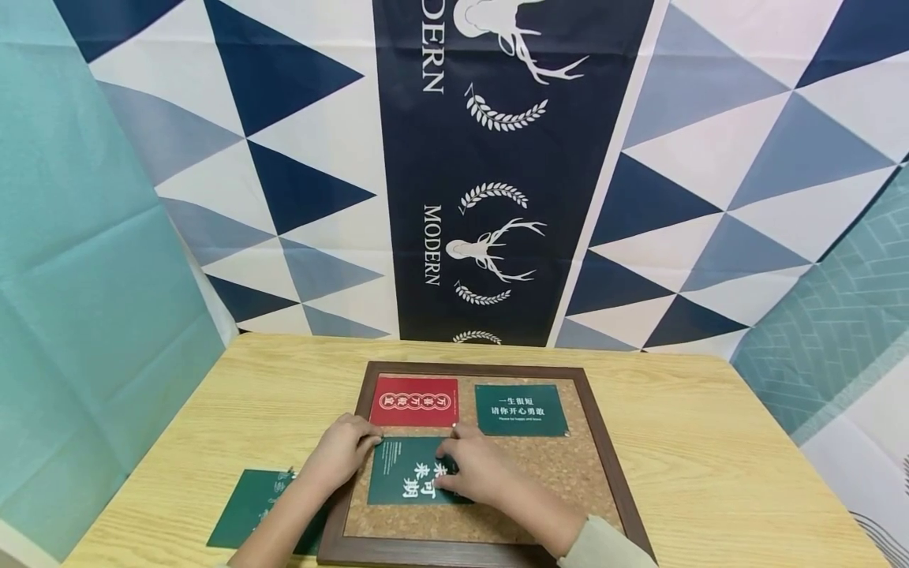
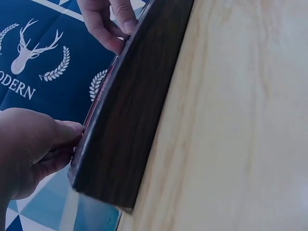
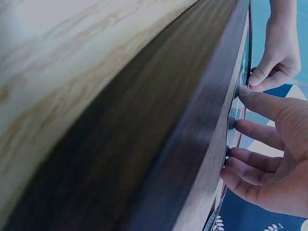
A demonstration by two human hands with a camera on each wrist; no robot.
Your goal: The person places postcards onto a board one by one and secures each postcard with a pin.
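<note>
A green card with white lettering lies on the cork board, inside its dark brown frame. At the card's upper left corner, my left hand pinches what looks like a small pushpin, mostly hidden by thumb and finger. My right hand rests on the card's right part with its fingers spread, covering some lettering. In the right wrist view, the right hand's fingertips touch the board's face. Just above lies a red card; another green card is at the board's upper right.
Under my left forearm, more green cards lie on the light wooden table, left of the frame. Behind the table hangs a patterned cloth with deer heads and triangles. A teal cloth hangs at the left.
</note>
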